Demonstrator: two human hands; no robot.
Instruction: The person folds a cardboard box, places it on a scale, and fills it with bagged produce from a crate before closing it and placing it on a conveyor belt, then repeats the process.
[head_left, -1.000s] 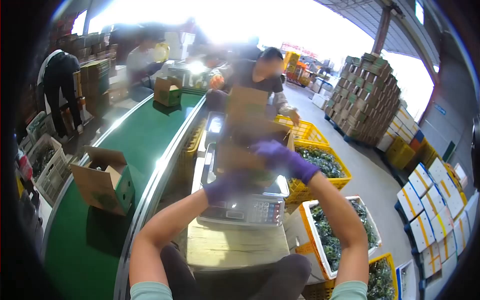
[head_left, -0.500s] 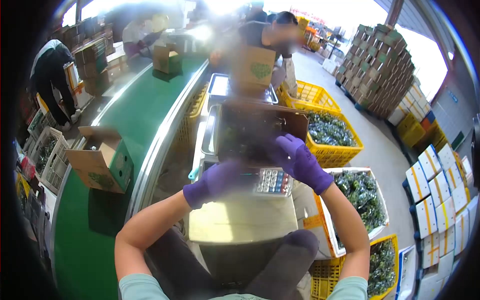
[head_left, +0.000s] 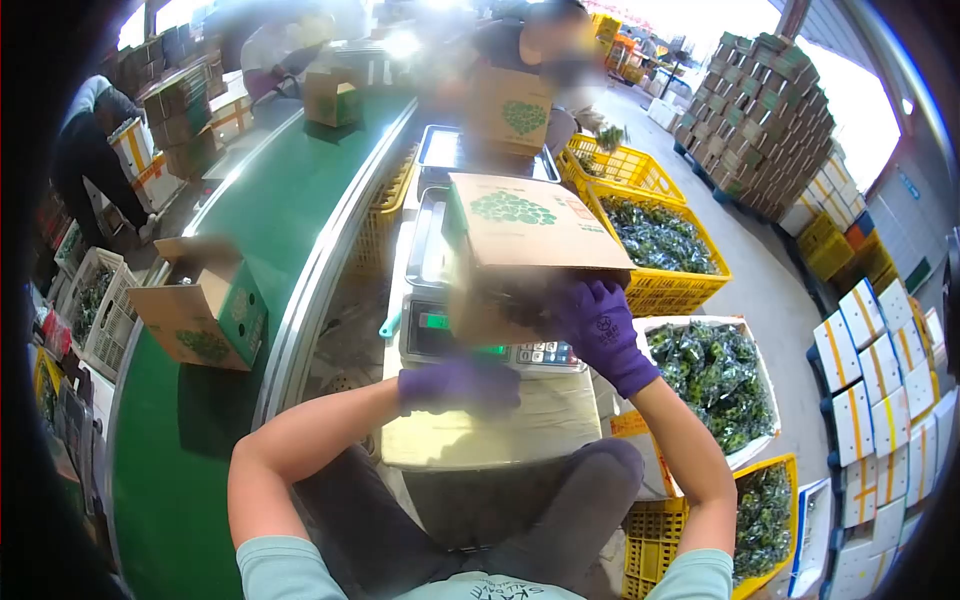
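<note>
A cardboard box [head_left: 540,225] with a green heart-like leaf print rests on the digital scale [head_left: 428,345], its lit display and keypad partly showing below. One printed panel spans the top, and a dark gap shows under its near edge. My right hand [head_left: 605,335], in a purple glove, has its fingers curled at the box's near right corner. Lower down, my left hand [head_left: 460,388], gloved in purple too, is smeared by motion in front of the scale, above the pale tabletop [head_left: 490,440]; its fingers cannot be made out.
At left runs a green conveyor belt [head_left: 300,210] carrying an open carton [head_left: 205,305]. Yellow crates [head_left: 680,290] and a white foam box [head_left: 775,425] of bagged greens line my right. Across from me, a person [head_left: 510,45] stands behind another carton [head_left: 510,110]. Stacked cartons [head_left: 755,120] rise farther off.
The box's printed panel now covers the top where the dark inside showed before. My left hand has dropped toward me and slightly right; my right hand has moved slightly down and right.
</note>
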